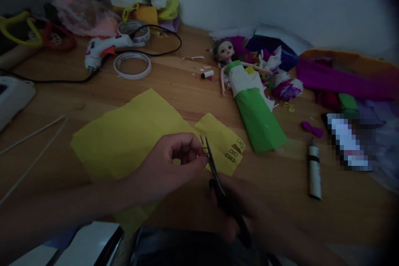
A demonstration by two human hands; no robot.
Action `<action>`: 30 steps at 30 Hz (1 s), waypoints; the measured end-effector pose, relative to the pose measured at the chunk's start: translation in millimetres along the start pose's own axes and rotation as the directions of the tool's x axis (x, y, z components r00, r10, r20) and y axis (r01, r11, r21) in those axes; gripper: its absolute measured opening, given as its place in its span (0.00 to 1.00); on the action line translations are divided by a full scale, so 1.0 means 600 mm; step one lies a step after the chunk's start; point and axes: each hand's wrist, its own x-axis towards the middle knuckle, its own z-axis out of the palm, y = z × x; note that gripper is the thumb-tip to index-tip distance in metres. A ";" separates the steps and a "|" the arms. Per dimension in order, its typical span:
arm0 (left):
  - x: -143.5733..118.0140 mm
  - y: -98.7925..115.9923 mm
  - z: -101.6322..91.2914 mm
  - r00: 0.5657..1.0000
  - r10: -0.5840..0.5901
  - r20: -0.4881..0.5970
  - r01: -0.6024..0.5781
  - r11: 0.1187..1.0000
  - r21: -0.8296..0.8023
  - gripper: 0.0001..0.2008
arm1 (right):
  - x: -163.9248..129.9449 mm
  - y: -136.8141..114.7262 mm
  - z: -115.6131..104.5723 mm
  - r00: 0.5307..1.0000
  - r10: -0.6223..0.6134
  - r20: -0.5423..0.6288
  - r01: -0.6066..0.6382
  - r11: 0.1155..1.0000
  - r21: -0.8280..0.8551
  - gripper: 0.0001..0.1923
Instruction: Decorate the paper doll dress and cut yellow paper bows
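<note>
1. Head view: a yellow paper sheet (124, 137) is spread on the wooden table (174, 87), directly under and ahead of both hands.
2. The left hand (168, 166) is pinched shut on a small yellow paper piece (205, 151) bearing black drawn marks, held just above the sheet's right part.
3. The right hand (249, 212) is wrapped around the handles of black scissors (215, 170), whose blades are slightly parted at the pinched piece.
4. A doll (246, 91) in a green paper dress is laid beyond the sheet, and a marker (314, 170) lies to its right.
</note>
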 end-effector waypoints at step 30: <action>0.005 -0.003 -0.005 0.988 -0.135 0.079 0.143 0.984 -0.107 0.08 | -0.007 -0.002 -0.010 1.000 0.000 0.024 0.001 0.999 -0.036 0.08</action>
